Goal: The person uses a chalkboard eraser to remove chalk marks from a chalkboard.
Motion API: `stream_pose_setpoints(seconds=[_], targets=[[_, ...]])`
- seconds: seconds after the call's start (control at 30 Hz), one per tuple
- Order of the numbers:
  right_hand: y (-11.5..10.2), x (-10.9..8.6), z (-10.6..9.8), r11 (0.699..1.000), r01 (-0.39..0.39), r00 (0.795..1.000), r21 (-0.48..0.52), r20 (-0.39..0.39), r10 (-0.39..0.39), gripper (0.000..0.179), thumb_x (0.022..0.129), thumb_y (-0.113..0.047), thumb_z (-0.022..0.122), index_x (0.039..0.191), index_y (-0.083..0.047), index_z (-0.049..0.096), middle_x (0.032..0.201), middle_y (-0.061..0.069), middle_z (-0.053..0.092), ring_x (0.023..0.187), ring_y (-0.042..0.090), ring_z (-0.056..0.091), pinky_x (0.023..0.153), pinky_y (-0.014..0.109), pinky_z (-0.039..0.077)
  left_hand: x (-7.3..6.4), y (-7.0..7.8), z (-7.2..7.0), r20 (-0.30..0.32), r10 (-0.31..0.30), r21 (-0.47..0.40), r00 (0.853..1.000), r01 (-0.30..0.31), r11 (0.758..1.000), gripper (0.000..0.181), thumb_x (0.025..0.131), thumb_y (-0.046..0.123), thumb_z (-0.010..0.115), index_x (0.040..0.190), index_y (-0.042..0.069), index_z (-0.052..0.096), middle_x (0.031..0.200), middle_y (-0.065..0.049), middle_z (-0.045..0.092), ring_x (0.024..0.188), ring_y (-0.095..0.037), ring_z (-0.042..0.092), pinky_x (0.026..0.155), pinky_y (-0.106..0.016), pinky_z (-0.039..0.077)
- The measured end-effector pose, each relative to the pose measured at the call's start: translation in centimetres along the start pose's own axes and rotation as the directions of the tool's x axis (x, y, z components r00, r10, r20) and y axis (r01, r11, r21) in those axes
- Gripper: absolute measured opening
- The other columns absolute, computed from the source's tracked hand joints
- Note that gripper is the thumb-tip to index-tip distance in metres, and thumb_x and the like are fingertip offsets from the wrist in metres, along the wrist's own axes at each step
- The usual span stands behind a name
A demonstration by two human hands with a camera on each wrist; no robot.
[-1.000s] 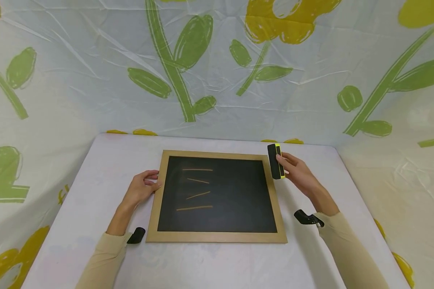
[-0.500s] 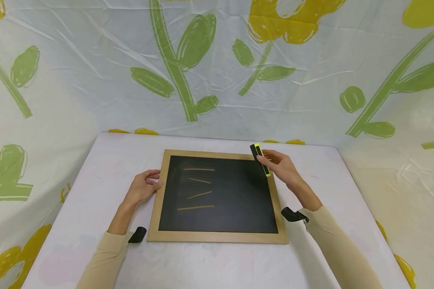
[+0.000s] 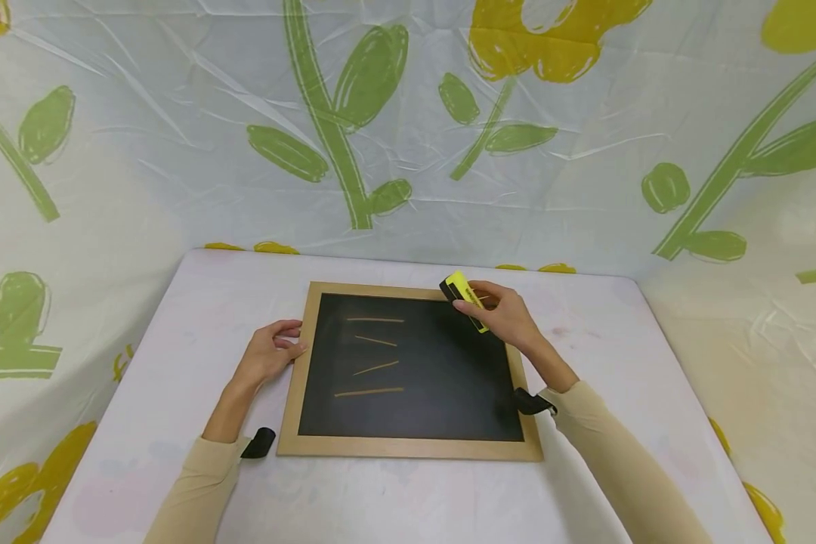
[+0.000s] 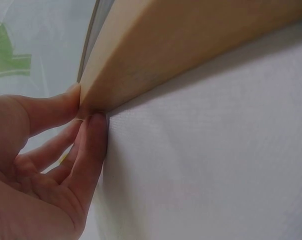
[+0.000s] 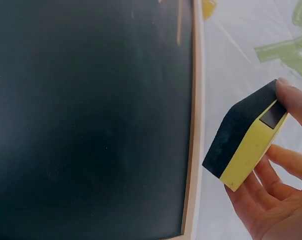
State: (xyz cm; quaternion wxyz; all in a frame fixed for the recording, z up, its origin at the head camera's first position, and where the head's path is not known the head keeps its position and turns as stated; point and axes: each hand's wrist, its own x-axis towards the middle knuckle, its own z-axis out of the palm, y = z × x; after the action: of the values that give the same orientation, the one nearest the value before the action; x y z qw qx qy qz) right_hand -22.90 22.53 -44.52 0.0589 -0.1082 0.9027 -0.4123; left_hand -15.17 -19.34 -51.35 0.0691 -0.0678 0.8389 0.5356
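Observation:
A chalkboard (image 3: 442,378) in a light wooden frame lies on the table. On its left half are several orange-brown chalk lines (image 3: 369,391), some level and some slanted. My left hand (image 3: 265,355) holds the frame's left edge; in the left wrist view, thumb and forefinger pinch the wooden frame (image 4: 141,60). Over the board's upper right part, my right hand (image 3: 506,313) grips a yellow and black chalkboard eraser (image 3: 464,293) between thumb and fingers. The eraser is tilted, and in the right wrist view its black felt side (image 5: 238,125) faces the board, apart from it.
The white table (image 3: 408,499) extends around the board on all sides. Behind and beside it hangs a pale sheet (image 3: 197,166) printed with yellow flowers and green leaves. Black wrist cameras (image 3: 258,443) sit at both sleeve cuffs.
My right hand has carried the eraser leftward from beside the frame's right edge to over the board, turning its yellow side into view. The left hand and the chalk lines look unchanged.

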Motion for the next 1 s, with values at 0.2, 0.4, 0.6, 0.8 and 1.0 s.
stream_pose_setpoints(seconds=[0.2, 0.4, 0.6, 0.8, 1.0], targets=[[-0.2, 0.4, 1.3, 0.995, 0.059, 0.998, -0.076, -0.006, -0.06, 0.063, 0.09, -0.032, 0.08, 0.142, -0.003, 0.059, 0.13, 0.02, 0.065, 0.11, 0.036, 0.066, 0.082, 0.044, 0.057, 0.1, -0.1, -0.1, -0.005, -0.001, 0.017, 1.0, 0.001, 1.0, 0.05, 0.096, 0.006, 0.071, 0.142, -0.005, 0.054, 0.129, -0.025, 0.062, 0.101, -0.031, 0.064, 0.069, -0.021, 0.051], [-0.5, 0.7, 2.2, 0.984, 0.102, 0.995, -0.147, 0.008, -0.102, 0.066, 0.088, -0.034, 0.082, 0.142, -0.002, 0.06, 0.135, 0.019, 0.063, 0.113, 0.036, 0.065, 0.09, 0.049, 0.054, 0.2, -0.1, 0.0, -0.006, 0.004, 0.02, 1.0, -0.004, 1.0, 0.05, 0.096, 0.006, 0.071, 0.142, -0.004, 0.054, 0.129, -0.024, 0.062, 0.101, -0.03, 0.064, 0.069, -0.021, 0.051], [-0.9, 0.9, 3.1, 0.961, 0.16, 0.987, -0.226, 0.019, -0.16, 0.066, 0.087, -0.035, 0.083, 0.14, -0.002, 0.062, 0.128, 0.019, 0.066, 0.104, 0.032, 0.063, 0.087, 0.046, 0.051, 0.4, -0.1, 0.0, -0.001, 0.009, 0.009, 1.0, -0.009, 1.0, 0.05, 0.096, 0.006, 0.071, 0.142, -0.004, 0.054, 0.13, -0.025, 0.062, 0.101, -0.03, 0.063, 0.069, -0.021, 0.051], [-1.0, 1.2, 4.1, 0.932, 0.199, 0.98, -0.302, 0.07, -0.187, 0.068, 0.088, -0.038, 0.083, 0.143, -0.005, 0.06, 0.121, 0.016, 0.066, 0.094, 0.027, 0.057, 0.081, 0.04, 0.045, 0.4, -0.1, -0.1, 0.001, 0.009, 0.001, 1.0, -0.009, 1.0, 0.05, 0.096, 0.005, 0.071, 0.141, -0.005, 0.055, 0.129, -0.026, 0.062, 0.101, -0.031, 0.063, 0.068, -0.021, 0.051], [-1.4, 1.2, 4.9, 0.909, 0.219, 0.976, -0.355, 0.098, -0.197, 0.068, 0.086, -0.038, 0.084, 0.143, -0.008, 0.061, 0.123, 0.017, 0.065, 0.099, 0.029, 0.058, 0.082, 0.044, 0.049, 0.4, -0.1, -0.2, 0.001, 0.015, 0.004, 1.0, -0.015, 1.0, 0.049, 0.096, 0.005, 0.07, 0.141, -0.006, 0.055, 0.129, -0.026, 0.062, 0.101, -0.031, 0.064, 0.068, -0.021, 0.052]])
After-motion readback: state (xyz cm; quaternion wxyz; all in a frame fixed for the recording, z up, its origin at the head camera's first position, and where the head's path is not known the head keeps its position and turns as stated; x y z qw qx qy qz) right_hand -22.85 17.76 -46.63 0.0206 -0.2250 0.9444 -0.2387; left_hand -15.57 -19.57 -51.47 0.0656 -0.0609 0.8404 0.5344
